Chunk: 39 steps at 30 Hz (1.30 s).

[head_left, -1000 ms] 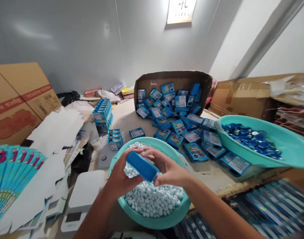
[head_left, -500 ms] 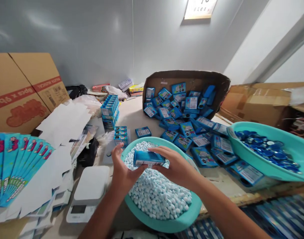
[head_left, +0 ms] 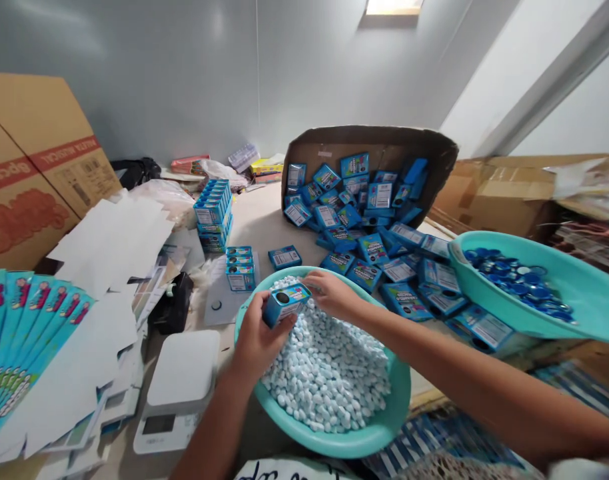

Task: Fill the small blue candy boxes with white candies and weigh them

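Observation:
My left hand (head_left: pixel 264 337) is closed around a small blue tin (head_left: pixel 286 303), which stands tilted with a dark round opening in its top. The tin is above the left part of a turquoise basin (head_left: pixel 334 443) heaped with small pale blue and white candies (head_left: pixel 329 380). My right hand (head_left: pixel 332 293) is just right of the tin, low over the candies at the basin's far side. Its fingers are bent and close together. Whatever they hold, if anything, is hidden.
Blue tins (head_left: pixel 372 248) spill from a tipped cardboard box (head_left: pixel 304 143). A second turquoise basin (head_left: pixel 597 293) on the right holds blue round lids (head_left: pixel 529 287). Left of me are a white scale (head_left: pixel 183 367), stacked tins (head_left: pixel 213 207), white card sheets (head_left: pixel 84 360) and a carton (head_left: pixel 44 147).
The tin has turned so its top with the dark opening shows, and it moved slightly left in my left hand. My right hand has let go of the tin and reached lower toward the candies.

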Tool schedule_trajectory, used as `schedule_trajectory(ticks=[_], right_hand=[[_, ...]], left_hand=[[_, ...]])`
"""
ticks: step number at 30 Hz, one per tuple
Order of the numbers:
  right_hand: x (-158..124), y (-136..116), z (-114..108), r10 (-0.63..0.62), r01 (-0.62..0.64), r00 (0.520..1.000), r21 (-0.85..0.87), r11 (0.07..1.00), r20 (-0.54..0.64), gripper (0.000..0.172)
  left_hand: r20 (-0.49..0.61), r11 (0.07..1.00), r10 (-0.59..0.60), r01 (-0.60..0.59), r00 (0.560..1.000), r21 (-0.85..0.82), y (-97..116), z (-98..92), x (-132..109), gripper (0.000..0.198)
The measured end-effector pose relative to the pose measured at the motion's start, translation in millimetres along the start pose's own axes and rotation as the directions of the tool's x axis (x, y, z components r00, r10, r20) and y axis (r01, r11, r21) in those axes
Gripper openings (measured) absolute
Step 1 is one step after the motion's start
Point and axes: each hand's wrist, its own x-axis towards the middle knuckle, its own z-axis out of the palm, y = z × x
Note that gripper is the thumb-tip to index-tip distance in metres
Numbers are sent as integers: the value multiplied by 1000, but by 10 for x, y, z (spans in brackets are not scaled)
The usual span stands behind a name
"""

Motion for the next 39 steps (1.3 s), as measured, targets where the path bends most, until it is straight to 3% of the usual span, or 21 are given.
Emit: schedule_trajectory(ticks=[6, 9, 12, 16, 22, 30, 35, 39], right_hand=[[-325, 32, 278, -29, 28, 995, 13, 1000, 93, 43], [-580, -2, 288, -15, 5, 991, 71, 997, 136, 52], [-698, -108, 199, -7, -5, 986, 71, 997, 169, 50], [-532, -219, 71, -15, 10, 978, 24, 1000, 206, 47], [-238, -86, 119, 17, 10, 971, -111, 994, 239, 70], [-460, -150, 13, 13, 64, 935, -204, 977, 354, 63], [-260, -168, -112, -10, 74, 929, -161, 984, 369, 47], [-49, -97, -124, 31, 43, 962, -263, 964, 271, 52]], left_hand=[[16, 999, 35, -35, 999, 35, 23, 15, 68, 46], [-19, 996, 24, -23, 1000, 81, 10, -25, 27, 46], [7, 994, -37, 37, 999, 99, 3, -65, -14, 42], [8, 993, -52, 50, 999, 108, 6, -84, -37, 43], [1, 999, -16, 16, 1000, 47, -5, -84, -47, 43], [-10, 998, -58, 58, 998, 27, 40, -97, -50, 44], [-19, 997, -73, 72, 997, -22, 48, -103, -47, 48], [-41, 995, -88, 86, 995, -42, 41, -99, -47, 49]])
